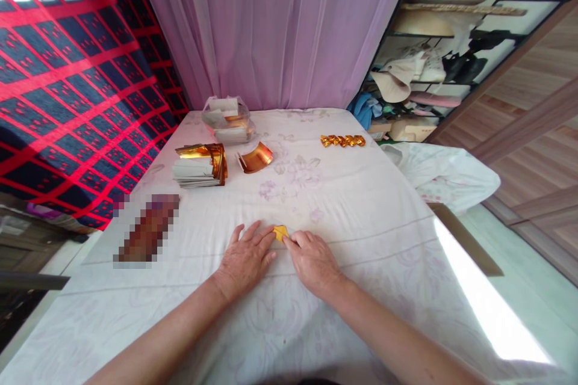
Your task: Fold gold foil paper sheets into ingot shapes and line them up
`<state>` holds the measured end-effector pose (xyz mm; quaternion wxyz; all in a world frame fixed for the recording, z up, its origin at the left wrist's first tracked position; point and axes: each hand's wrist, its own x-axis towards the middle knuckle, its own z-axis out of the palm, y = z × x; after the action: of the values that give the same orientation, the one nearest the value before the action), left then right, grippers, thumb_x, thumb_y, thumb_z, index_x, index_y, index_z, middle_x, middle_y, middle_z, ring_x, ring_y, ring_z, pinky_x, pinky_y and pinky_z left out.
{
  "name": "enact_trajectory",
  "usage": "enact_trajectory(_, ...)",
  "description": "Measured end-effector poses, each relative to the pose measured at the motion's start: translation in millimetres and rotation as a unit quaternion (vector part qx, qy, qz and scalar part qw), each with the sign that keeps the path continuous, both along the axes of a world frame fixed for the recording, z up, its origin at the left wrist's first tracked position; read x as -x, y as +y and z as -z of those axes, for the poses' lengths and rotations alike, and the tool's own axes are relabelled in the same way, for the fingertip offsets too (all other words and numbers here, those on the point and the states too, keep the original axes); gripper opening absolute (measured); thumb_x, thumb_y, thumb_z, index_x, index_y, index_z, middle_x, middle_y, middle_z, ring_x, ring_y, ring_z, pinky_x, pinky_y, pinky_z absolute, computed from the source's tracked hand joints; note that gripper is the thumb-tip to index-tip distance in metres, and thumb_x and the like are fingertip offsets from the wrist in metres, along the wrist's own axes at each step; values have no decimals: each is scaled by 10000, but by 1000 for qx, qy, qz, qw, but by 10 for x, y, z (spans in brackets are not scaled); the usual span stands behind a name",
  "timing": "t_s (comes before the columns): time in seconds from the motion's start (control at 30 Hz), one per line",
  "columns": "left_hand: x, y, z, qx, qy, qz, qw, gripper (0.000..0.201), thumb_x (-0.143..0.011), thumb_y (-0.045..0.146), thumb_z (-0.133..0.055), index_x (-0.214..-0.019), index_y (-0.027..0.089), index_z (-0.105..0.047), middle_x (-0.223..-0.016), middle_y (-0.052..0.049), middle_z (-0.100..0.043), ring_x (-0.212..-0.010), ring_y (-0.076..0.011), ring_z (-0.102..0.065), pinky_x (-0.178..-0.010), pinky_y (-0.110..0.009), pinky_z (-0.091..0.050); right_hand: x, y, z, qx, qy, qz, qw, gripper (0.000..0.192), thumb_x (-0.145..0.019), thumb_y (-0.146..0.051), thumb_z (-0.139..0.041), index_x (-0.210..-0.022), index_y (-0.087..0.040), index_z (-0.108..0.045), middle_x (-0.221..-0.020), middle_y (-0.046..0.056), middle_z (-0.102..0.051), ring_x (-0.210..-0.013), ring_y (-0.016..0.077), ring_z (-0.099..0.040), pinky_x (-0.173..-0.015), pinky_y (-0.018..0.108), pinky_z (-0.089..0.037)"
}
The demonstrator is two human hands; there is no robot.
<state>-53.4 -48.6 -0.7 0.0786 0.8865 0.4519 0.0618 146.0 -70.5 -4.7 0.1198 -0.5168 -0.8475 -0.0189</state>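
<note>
Small folded gold-foil paper piece (280,232), near the white floral bedsheet's (361,204) front edge, was pinched flat between left hand (245,260) and right hand (313,261) fingertips (firm, even creasing judged best).

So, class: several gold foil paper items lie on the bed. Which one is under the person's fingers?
The small folded gold piece, pinched between both hands' fingertips, nearest the camera; the stack, curled sheet and folded row lie untouched farther away.

A stack of gold-faced paper sheets (200,165) lies far left on the white floral cloth (361,210), a curled gold sheet (255,157) just right of it. Farther back sits a clear plastic bag (227,120); a row of folded gold pieces (342,141) lies far right.
</note>
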Motion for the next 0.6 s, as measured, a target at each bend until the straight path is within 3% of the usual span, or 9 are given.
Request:
enact_trajectory(0.17, 81, 23, 69, 5, -10, 9, 1000, 430, -991, 383, -389, -1395, 263, -476, -1459, -37, -511, -1445, -282, -273, -1162, -560, -163, -50, 13, -62, 7, 16, -34, 999, 222, -966, -172, -483, -1068, -214, -675, -908, 68, -650, -836, 201, -571, -732, 344, -425)
enact_trajectory(0.33, 119, 35, 118, 24, -9, 14, 1000, 447, -992, 401, -386, -1410, 260, -455, -1494, -28, -468, -1466, -293, -221, -1168, -594, -128, -187, 14, -81, -3, 34, -103, 994, 261, -934, -154, -525, -1162, -204, -642, -1159, 93, -669, -1099, 234, -564, -883, 381, -431)
enact_trajectory(0.5, 152, 115, 89, 33, -18, 34, 999, 451, -993, 370, -386, -1433, 284, -427, -1486, -29, -478, -1473, -262, -210, -1185, -572, -84, -262, 70, -121, 1, 53, -163, 985, 317, -904, -168, -571, -1213, -219, -625, -1231, 88, -660, -1240, 246, -512, -986, 418, -409)
enact_trajectory(0.6, 173, 156, 59, 41, -17, 53, 998, 443, -989, 327, -392, -1428, 288, -425, -1482, -26, -483, -1473, -255, -214, -1185, -569, -83, -236, 117, -124, 18, 61, -159, 985, 359, -898, -208, -589, -1257, -211, -600, -1322, 91, -613, -1298, 252, -469, -1038, 449, -384)
